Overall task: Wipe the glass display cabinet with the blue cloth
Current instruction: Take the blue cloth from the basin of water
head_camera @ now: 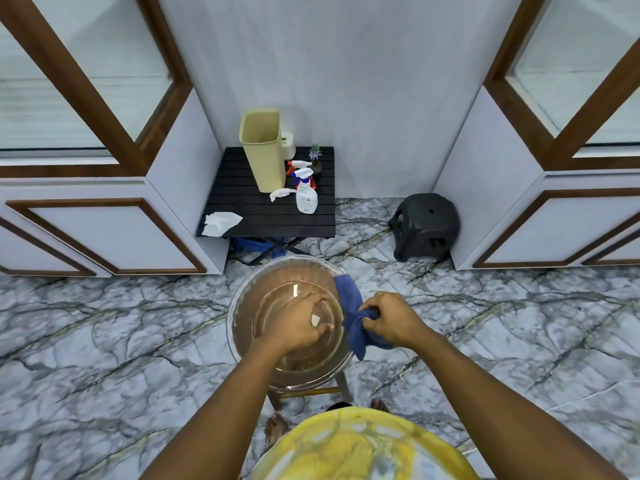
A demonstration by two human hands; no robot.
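On the left stands a glass cabinet [86, 109], well apart from the cloth. Behind the bowl is a black tabletop [242, 209]. The clear bowl [249, 289] is close below me; I cannot tell if it holds water. A bin [261, 150] stands at the tabletop's back edge, and nothing shows inside it. The left grip [298, 323] is bent over the bowl; I cannot tell if it holds anything. The right grip [388, 322] squeezes the blue cloth [348, 292] at the bowl's right rim. I think the cloth is being made ready. Next it must go up to the glass.
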